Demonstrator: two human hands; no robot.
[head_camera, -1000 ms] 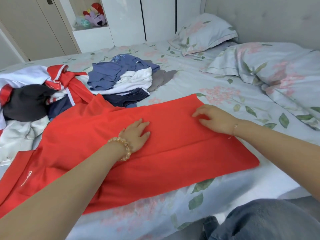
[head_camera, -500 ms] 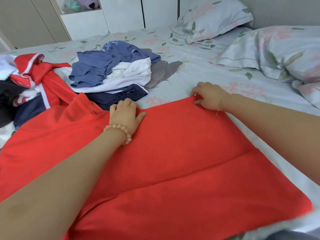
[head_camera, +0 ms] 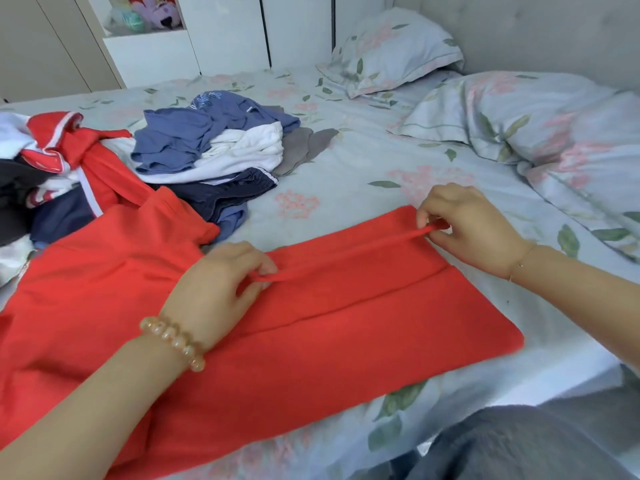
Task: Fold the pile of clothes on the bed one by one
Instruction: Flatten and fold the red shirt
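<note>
Nearest the camera, a patch of grey-blue trouser fabric [head_camera: 519,441] fills the lower right corner. Just beyond it, the large red knit garment [head_camera: 311,358] lies spread flat across the near part of the floral-print bed [head_camera: 346,157]. The left hand [head_camera: 221,285], with a pale beaded bracelet [head_camera: 173,341] on its wrist, has its grip clenched on a raised ridge of the red cloth, pinching it between thumb and fingers. The right hand [head_camera: 474,223], with a thin chain bracelet [head_camera: 519,261], pinches the same ridge near the garment's far right corner, so the fold runs taut between both hands. Further back lies the unfolded pile of blue, white, navy and red clothes [head_camera: 207,147]. Beyond, two floral pillows [head_camera: 391,50] rest near the grey headboard [head_camera: 519,29], beside white cupboards [head_camera: 225,29].
</note>
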